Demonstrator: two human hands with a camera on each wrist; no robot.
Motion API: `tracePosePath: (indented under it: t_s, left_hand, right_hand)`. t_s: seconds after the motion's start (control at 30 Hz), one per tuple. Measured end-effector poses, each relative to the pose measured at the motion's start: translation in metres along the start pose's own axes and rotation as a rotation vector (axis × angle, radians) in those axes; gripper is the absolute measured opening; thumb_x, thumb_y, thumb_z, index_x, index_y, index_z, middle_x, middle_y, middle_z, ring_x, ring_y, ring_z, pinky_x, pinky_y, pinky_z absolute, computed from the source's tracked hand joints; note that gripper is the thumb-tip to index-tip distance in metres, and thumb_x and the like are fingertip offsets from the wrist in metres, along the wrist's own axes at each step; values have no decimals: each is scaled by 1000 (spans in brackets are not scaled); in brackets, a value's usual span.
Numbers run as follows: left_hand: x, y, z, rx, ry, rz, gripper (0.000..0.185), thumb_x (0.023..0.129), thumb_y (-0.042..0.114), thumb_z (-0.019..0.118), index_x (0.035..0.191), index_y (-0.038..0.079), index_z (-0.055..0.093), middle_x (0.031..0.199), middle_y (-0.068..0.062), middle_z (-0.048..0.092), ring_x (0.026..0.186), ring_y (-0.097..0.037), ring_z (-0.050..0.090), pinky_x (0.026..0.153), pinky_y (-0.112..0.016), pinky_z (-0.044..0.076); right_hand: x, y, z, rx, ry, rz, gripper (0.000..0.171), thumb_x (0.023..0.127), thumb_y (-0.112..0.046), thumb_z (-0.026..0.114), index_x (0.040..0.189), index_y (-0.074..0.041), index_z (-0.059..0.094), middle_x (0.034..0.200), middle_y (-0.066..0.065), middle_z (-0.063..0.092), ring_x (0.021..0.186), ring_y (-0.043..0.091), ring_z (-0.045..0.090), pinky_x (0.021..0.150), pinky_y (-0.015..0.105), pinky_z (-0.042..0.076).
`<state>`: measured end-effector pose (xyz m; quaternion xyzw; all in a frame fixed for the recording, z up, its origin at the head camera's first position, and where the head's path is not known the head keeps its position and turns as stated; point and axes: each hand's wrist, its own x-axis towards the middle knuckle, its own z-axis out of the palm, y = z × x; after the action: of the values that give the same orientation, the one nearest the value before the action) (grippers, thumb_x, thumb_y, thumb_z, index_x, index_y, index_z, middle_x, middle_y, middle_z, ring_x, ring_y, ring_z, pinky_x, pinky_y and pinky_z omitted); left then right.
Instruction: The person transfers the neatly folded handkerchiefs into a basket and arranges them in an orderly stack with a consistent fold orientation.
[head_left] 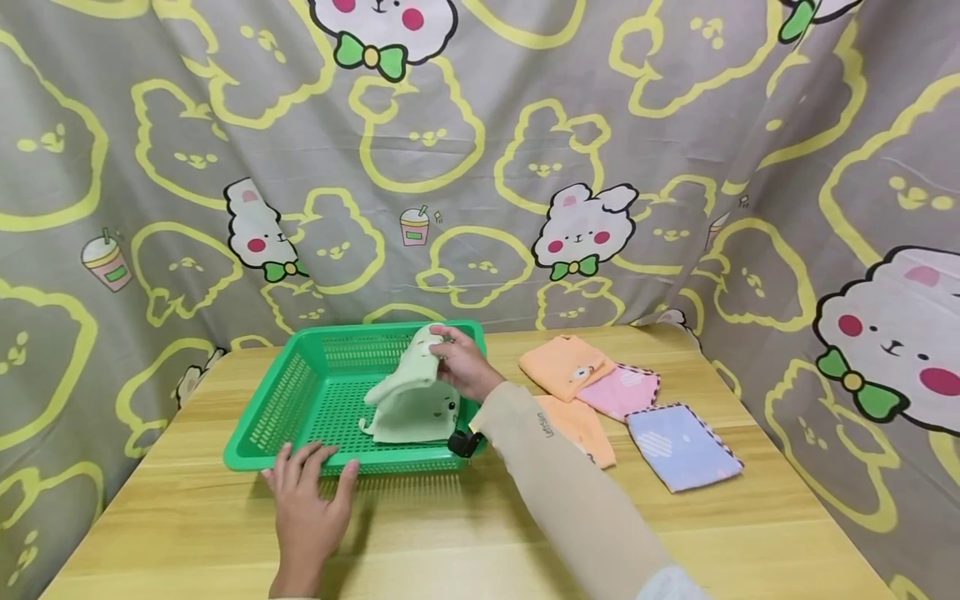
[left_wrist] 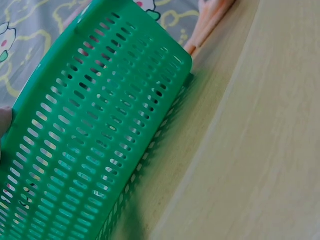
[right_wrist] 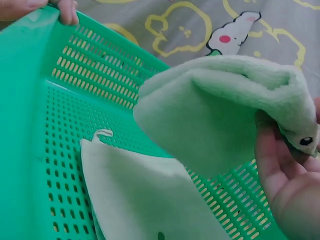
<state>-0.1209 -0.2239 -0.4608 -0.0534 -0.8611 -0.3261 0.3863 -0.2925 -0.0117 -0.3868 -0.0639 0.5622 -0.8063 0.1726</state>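
My right hand (head_left: 467,367) pinches a pale green folded towel (head_left: 408,367) with a small embroidered face, above the right part of a green plastic basket (head_left: 258,429). The held towel (right_wrist: 200,102) hangs bent over, its folded layers showing in the right wrist view. Under it another pale green towel (right_wrist: 140,187), with a thin hanging loop at its corner, lies flat in the basket. At the basket's near rim is my left hand (head_left: 309,504). Its fingertips (right_wrist: 67,11) hook over the rim, and the thumb stays outside.
Right of the basket lie two orange cloths (head_left: 558,367), a pink cloth (head_left: 618,392) with a checked edge and a blue cloth (head_left: 684,448). The wooden table (head_left: 442,550) carries everything. A patterned grey curtain (head_left: 480,208) hangs behind and at both sides.
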Motion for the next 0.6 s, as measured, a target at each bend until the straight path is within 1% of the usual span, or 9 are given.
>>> tracePosePath:
  t_s: [0.1,0.2,0.3,0.47,0.6]
  left_hand:
    - [0,1,-1,3,-1,-1,33,83,18,73,104,-5,65,117,-28,56,129,-58,27,104,-73,-2]
    - [0,1,-1,3,-4,-8,33,83,19,73,104,-5,65,118,-28,56,130,-58,27,104,-73,-2]
    - [0,2,-1,1,-7,-11,32,83,19,73,104,-5,65,118,-27,56,130,-57,27,105,-72,-2]
    - [-2,2,0,0,-6,-8,32,83,19,73,104,-4,65,118,-26,56,131,-56,27,105,-72,-2]
    - [-2,1,0,2,-3,-7,32,83,19,73,104,-4,65,118,-26,56,131,-56,27,105,-72,-2]
  right_hand:
    - [2,2,1,-18,-13,33,45,98,-4,50,142,-9,43,123,16,53,85,21,61,71,30,52]
    - [4,4,0,-64,-28,68,46,98,-5,50,143,-11,43,121,14,55,86,21,61,74,32,51]
    - [6,6,-1,-94,-39,88,47,99,-6,49,144,-13,42,121,12,55,87,21,60,73,33,50]
    - [7,8,-1,-116,-42,93,48,98,-5,50,144,-14,42,119,12,56,84,19,57,69,31,48]
    - [8,8,0,-124,-39,98,47,97,-3,52,142,-12,44,121,12,56,86,20,59,70,30,50]
